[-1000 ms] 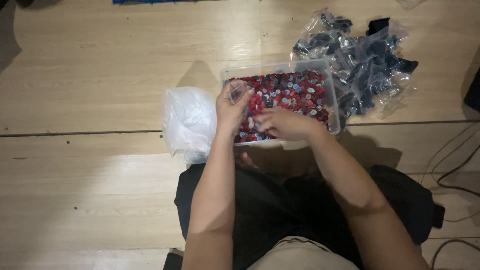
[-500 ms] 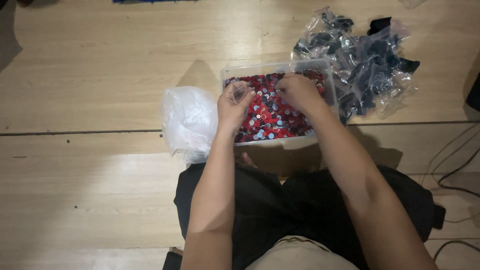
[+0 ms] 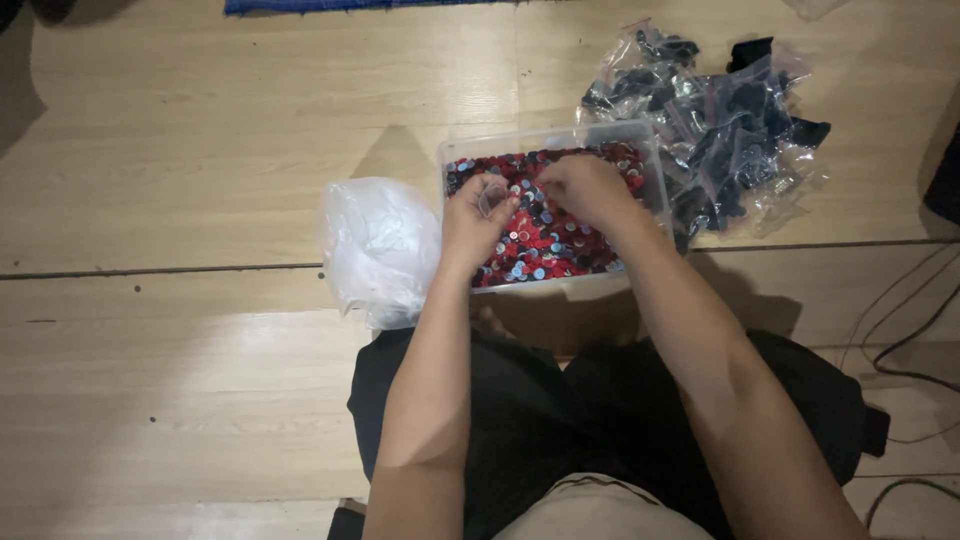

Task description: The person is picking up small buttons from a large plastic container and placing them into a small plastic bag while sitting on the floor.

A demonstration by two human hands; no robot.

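Wooden floor lay under the clear tub [image 3: 655, 165] of red and blue discs at upper centre, where the right hand [image 3: 585, 190], moved up from the near edge, pinched among them beside the left hand [image 3: 478, 215], closed on a small clear bag [image 3: 492, 196].

Both forearms reach fwd; left hand [image 3: 478, 213] grip pinched, right hand [image 3: 585, 190] palm-down, fingers prob. curled.

- It looked like a room in a home, used for piecework on the floor.
- The person sat on a pale wood-plank floor [image 3: 180, 130].
- A clear tub [image 3: 655, 165] of small red and blue pieces stood beside bagged dark items [image 3: 720, 130].
- Loose cables [image 3: 915, 340] trailed nearby.
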